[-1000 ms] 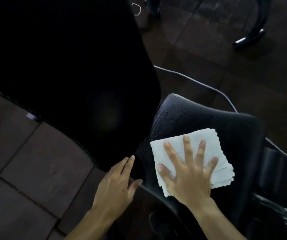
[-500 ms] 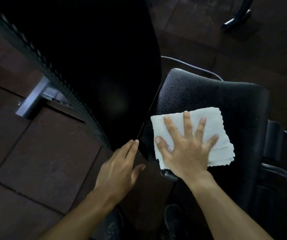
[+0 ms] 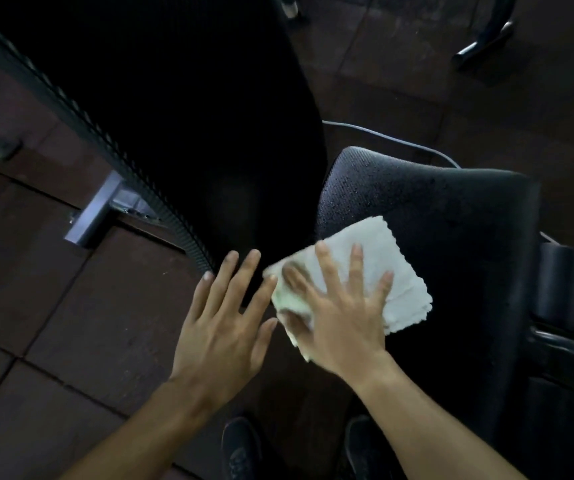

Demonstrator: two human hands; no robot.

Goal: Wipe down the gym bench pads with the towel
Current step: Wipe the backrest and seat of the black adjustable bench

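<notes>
Two hands: both flat, low centre of frame.
Right hand (image 3: 344, 306): fingers spread, pressing towel (image 3: 375, 271) on seat pad (image 3: 451, 216).
Left hand (image 3: 224, 317): fingers straight, slightly spread, tips at back pad (image 3: 174, 98) lower edge.
Change: towel shifted left, its left edge now bunched and blurred.

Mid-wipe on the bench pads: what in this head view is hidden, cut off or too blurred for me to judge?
- Head view: the textured black seat pad beneath the white paper towel is covered by the towel and right hand.
- The towel's left edge is motion-blurred; its fold is unclear.
- The large dark back pad is too dim to show wetness or dirt.
- Whether the left hand touches that pad is unclear.
- The chrome frame is cut off at the right edge.
</notes>
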